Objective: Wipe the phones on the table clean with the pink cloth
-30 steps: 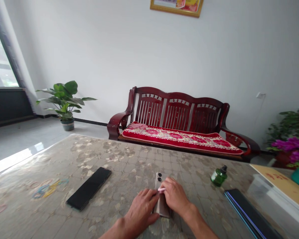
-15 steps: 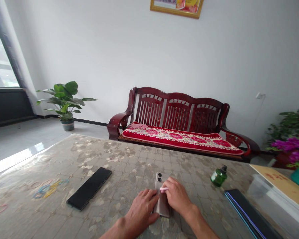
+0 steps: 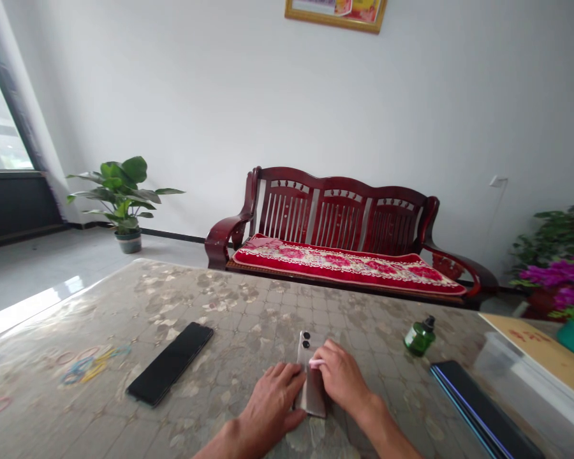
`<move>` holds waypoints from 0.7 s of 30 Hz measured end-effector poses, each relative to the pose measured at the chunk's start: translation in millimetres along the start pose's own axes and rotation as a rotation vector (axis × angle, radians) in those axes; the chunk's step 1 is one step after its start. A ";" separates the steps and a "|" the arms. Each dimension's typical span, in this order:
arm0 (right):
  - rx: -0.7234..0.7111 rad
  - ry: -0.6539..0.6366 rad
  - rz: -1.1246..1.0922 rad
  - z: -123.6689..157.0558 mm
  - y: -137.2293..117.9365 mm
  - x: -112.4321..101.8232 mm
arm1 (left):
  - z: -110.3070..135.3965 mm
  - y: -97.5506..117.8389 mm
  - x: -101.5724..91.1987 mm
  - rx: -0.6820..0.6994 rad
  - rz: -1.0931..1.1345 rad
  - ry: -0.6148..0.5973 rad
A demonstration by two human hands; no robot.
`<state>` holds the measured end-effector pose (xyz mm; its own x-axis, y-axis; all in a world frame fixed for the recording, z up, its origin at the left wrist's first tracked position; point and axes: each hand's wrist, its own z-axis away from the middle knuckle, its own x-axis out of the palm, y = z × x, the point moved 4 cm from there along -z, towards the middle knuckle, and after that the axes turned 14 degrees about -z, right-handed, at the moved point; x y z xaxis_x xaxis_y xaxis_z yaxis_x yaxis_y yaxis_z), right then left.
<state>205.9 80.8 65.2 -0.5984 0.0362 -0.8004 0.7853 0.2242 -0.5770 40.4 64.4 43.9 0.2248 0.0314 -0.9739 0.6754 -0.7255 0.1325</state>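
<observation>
A pale metallic smartphone lies back up on the table, its two round camera lenses at the far end. My left hand holds it down, fingers on its left edge and thumb by its near end. Over the right side of the phone, my right hand is closed around a small pink-and-white item. Only a short end of that item shows, so its kind is unclear. The palm-side fingers of the right hand are hidden.
Left on the patterned tablecloth are a black smartphone and several coloured rubber bands. At right stand a green pump bottle, stacked dark phones and a box. A red wooden bench is beyond.
The pink-and-white item and my right hand have shifted very slightly over the phone. My left hand stays in place. The view has tilted a little.
</observation>
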 end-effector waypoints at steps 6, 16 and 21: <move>0.012 0.001 0.003 -5.5 7.4 -3.8 | 0.1 -0.5 -0.3 -0.004 0.000 -0.003; 0.036 0.085 0.001 -4.4 13.1 -1.7 | 0.2 -1.2 -1.4 -0.002 0.001 -0.021; 0.042 0.041 -0.022 -2.4 12.6 -0.5 | 0.0 -2.3 0.3 -0.003 -0.001 -0.004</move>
<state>215.7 85.9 58.7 -0.6207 0.0719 -0.7807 0.7775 0.1846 -0.6012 39.0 66.1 43.3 0.2214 0.0290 -0.9747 0.6779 -0.7232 0.1325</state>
